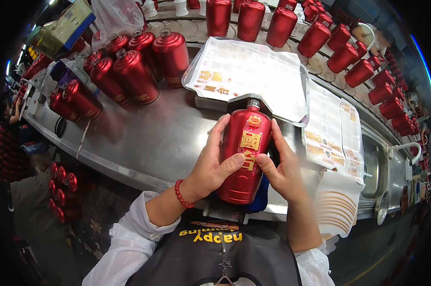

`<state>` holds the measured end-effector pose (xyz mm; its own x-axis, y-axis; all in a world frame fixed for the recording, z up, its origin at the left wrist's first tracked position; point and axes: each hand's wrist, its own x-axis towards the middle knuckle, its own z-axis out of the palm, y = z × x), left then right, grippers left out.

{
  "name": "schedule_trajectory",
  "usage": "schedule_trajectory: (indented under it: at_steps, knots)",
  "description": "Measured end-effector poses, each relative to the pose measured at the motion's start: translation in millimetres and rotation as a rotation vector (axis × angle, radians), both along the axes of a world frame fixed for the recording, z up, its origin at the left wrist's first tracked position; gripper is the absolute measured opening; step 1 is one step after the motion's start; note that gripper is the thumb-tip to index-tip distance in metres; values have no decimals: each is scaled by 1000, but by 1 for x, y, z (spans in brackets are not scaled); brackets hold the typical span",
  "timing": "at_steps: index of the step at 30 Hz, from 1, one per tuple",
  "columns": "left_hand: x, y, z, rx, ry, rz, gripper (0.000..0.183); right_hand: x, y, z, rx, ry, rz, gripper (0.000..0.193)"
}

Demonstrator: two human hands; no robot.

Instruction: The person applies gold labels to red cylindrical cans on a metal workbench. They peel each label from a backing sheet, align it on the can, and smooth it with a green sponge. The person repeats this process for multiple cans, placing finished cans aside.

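A glossy red bottle [239, 185] with a bare clear neck lies tilted in front of me, its base toward my body. Gold characters and a round gold emblem run down its front. My left hand [209, 167] wraps its left side, the thumb pressed flat beside the lower gold character. From the other side my right hand [286, 175] grips it, its thumb at the right edge of that same character. Behind the bottle's neck shows a dark angular holder [238, 101]. Just beyond it lies a stack of white decal sheets [253, 71] with gold lettering.
Several red bottles [136, 78] stand on the metal table [153, 138] at left. More bottles [315, 38] line a curved conveyor [291, 52] across the back and right. Further decal sheets [325, 133] lie at right, near a sink [370, 167] and hanging striped paper [337, 205].
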<state>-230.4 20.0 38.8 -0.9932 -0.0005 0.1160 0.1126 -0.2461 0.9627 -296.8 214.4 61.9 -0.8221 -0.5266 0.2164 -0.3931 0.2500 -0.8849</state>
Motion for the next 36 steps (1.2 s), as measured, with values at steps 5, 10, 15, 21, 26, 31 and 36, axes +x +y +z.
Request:
schedule_trajectory:
  at_steps: [5,10,15,21,26,31,36]
  knots:
    - [-13,-2,9,83,-11,43,82,-4,4,-8,-8,32,22,85]
    - [-41,-8,9,-107,-98,23,66,1,2,-1,-36,-43,15,87]
    - [-42,-8,9,-97,-92,17,63,0,2,-5,-33,-19,17,87]
    - [-48,-12,10,-26,-125,-25,58,1,2,-1,-27,-51,20,88]
    - [-43,-13,11,177,-92,-40,57,-3,4,-6,-100,-73,32,90]
    - [-35,-9,6,79,-26,-58,62,3,-1,-4,-127,-151,20,90]
    - [-37,-13,2,58,-20,-69,62,1,1,-7,-149,-178,42,92]
